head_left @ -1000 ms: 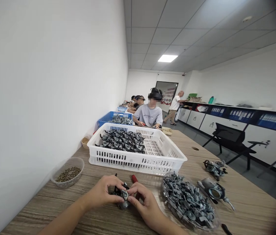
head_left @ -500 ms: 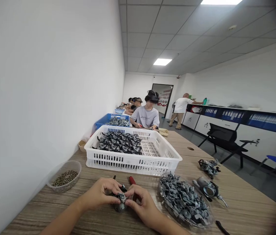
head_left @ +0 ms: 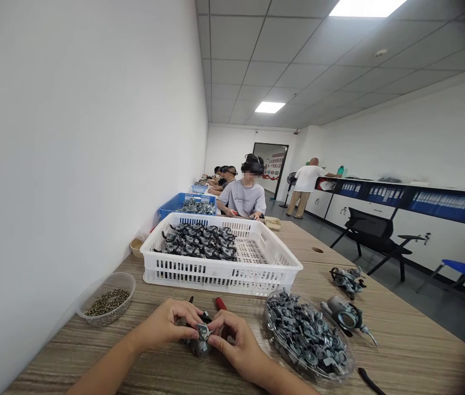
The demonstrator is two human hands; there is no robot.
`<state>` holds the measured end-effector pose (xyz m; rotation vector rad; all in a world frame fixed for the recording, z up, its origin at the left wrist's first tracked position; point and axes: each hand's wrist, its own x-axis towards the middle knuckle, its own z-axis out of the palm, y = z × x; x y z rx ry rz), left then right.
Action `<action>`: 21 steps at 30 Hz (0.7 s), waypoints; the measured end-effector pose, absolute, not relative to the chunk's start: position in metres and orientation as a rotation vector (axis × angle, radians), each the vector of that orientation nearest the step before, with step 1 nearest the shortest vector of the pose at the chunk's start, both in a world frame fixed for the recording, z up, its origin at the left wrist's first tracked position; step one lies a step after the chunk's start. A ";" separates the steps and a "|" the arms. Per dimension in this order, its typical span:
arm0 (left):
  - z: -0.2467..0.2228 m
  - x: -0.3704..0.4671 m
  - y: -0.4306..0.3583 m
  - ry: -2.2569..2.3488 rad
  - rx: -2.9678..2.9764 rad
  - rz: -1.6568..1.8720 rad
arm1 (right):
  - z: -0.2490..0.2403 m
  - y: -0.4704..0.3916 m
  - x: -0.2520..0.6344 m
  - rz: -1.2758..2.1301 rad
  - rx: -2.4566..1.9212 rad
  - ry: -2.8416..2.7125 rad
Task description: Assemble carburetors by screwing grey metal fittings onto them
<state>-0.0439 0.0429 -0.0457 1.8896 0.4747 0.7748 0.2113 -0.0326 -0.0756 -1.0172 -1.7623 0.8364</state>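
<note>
A small grey metal part point(head_left: 201, 345) with black pieces is held just above the wooden table point(head_left: 153, 367), near its front edge. My left hand point(head_left: 171, 329) pinches it from the left, thumb and fingers closed on its upper end. From the right, my right hand point(head_left: 236, 340) grips the same part between thumb and fingertips. A tool with a red handle point(head_left: 220, 303) lies just behind my right hand, its far end hidden. The part's underside and the finer details between my fingertips cannot be made out.
Behind my hands stands a white crate point(head_left: 219, 273) with rows of black-and-grey parts. A clear bowl of metal parts point(head_left: 308, 336) is at the right, a tub of small screws point(head_left: 106, 304) at the left. Two metal assemblies point(head_left: 346, 314) lie further right. A person point(head_left: 242, 198) sits across.
The view has shifted slightly, so the room and table items appear a little displaced. Both hands keep their hold on the metal part, with only slight finger movement.
</note>
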 end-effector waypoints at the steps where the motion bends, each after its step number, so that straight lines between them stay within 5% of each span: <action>1: -0.046 -0.044 0.043 0.479 1.880 0.772 | -0.076 -0.032 0.211 0.833 -1.024 -1.762; 21: -0.049 -0.046 0.045 0.516 1.868 0.777 | -0.082 -0.028 0.211 0.826 -0.986 -1.763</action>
